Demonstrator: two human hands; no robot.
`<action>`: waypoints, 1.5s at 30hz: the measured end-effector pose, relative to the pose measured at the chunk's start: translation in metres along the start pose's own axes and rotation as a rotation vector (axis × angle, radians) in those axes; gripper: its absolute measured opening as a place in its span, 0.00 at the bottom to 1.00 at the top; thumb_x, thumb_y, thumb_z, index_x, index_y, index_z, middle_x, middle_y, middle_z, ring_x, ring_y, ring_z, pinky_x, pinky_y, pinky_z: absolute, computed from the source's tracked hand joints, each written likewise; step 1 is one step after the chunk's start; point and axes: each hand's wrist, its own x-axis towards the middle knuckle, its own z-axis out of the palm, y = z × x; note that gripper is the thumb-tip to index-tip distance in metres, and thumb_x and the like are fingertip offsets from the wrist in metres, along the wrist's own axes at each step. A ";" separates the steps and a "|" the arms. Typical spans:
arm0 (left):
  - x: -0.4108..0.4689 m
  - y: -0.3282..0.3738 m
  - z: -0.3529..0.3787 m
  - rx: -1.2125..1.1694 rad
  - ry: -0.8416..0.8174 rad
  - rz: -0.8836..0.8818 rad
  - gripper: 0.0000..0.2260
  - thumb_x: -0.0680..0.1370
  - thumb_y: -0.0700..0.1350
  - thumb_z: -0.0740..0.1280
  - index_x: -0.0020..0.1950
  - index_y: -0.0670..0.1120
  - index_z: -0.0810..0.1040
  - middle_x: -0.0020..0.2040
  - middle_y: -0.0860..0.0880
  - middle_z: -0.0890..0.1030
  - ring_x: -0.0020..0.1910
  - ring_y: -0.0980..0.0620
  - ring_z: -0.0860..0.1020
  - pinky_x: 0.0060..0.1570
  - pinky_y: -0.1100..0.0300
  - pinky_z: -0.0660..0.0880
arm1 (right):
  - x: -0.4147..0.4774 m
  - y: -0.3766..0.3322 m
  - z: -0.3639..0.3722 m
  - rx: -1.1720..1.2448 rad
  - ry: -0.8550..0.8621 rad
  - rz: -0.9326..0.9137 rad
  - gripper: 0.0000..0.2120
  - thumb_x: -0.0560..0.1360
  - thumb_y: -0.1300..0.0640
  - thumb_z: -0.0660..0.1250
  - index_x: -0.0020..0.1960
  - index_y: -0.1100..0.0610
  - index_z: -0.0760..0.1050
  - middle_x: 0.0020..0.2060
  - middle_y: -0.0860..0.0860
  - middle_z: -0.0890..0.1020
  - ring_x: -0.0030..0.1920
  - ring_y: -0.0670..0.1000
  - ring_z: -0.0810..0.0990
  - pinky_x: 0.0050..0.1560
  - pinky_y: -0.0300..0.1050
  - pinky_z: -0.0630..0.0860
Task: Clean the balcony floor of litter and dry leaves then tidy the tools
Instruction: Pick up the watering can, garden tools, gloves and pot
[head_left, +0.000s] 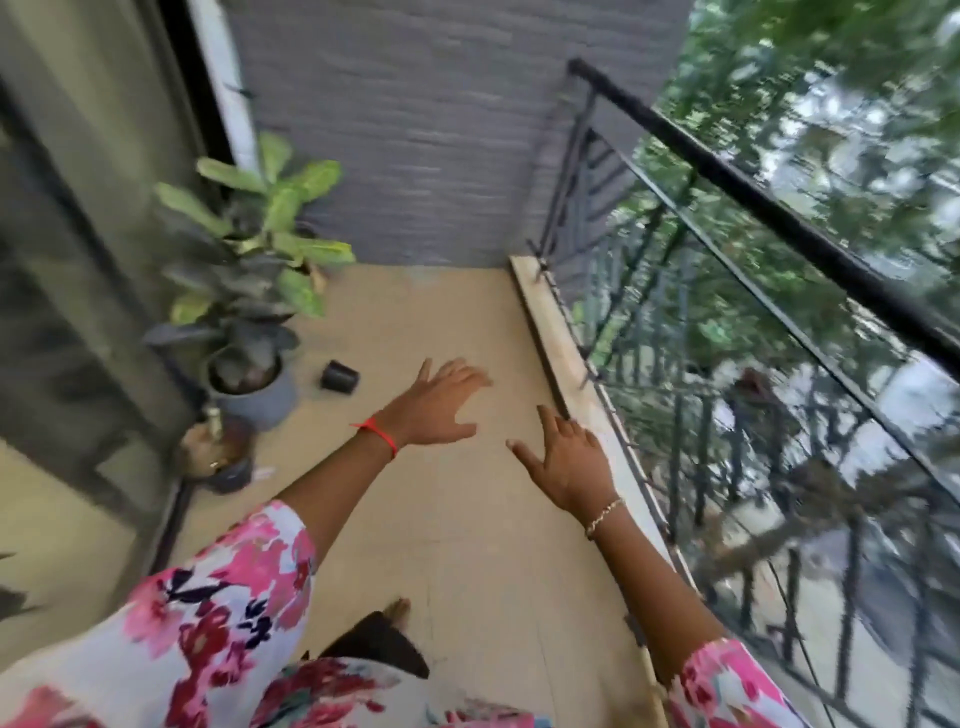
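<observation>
The person is standing on the balcony and reaching both arms forward over the balcony floor (467, 519). The left hand (436, 402), with a red thread at the wrist, is hovering palm down with fingers spread. The right hand (566, 457), wearing a gold bracelet, is doing the same near the raised ledge (561, 353) under the railing (779, 218). Each grip is open and holding nothing. The hands are apart from each other and are not touching the tiles.

The floor, which is the thing to be cleaned, is stretching ahead to the grey wall (415, 130). Most of it is looking bare, though the whole view is blurring with head motion, so fine litter or dry leaves cannot be ruled out. A small black pot (340, 375) is lying on its side just beside the grey plant pot (254, 387). A pale scrap (263, 472) is sitting close to the smaller pot (223, 457) and is probably litter. The plants are standing along the door side, likely to keep the walking strip free. That row is also the likeliest place for debris to be collecting.

No broom, dustpan or other tool is showing. The spread, empty hands suggest the person is balancing while bending down or is about to pick up loose things by hand. A bare foot (397, 610) is stepping forward beneath the floral sleeves.

The tipped black pot looks like the nearest target for the left hand.
</observation>
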 end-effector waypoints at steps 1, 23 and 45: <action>-0.011 -0.019 0.002 -0.025 0.002 -0.054 0.31 0.76 0.53 0.65 0.75 0.51 0.56 0.77 0.53 0.55 0.76 0.50 0.48 0.72 0.43 0.45 | 0.010 -0.015 0.003 -0.019 -0.021 -0.040 0.35 0.77 0.35 0.50 0.76 0.56 0.53 0.70 0.56 0.67 0.70 0.56 0.63 0.69 0.50 0.59; -0.022 -0.332 0.030 -0.324 -0.164 -0.638 0.37 0.79 0.59 0.58 0.77 0.47 0.39 0.78 0.47 0.41 0.77 0.48 0.41 0.73 0.50 0.42 | 0.273 -0.210 0.108 -0.028 -0.397 -0.083 0.30 0.79 0.37 0.46 0.75 0.53 0.58 0.75 0.52 0.57 0.76 0.54 0.50 0.72 0.61 0.39; 0.312 -0.619 0.196 -1.163 -0.108 -1.211 0.31 0.75 0.52 0.67 0.72 0.40 0.62 0.74 0.44 0.63 0.72 0.48 0.63 0.72 0.50 0.59 | 0.691 -0.218 0.330 0.358 -0.837 0.331 0.25 0.80 0.46 0.55 0.72 0.57 0.59 0.66 0.57 0.68 0.65 0.60 0.69 0.63 0.55 0.70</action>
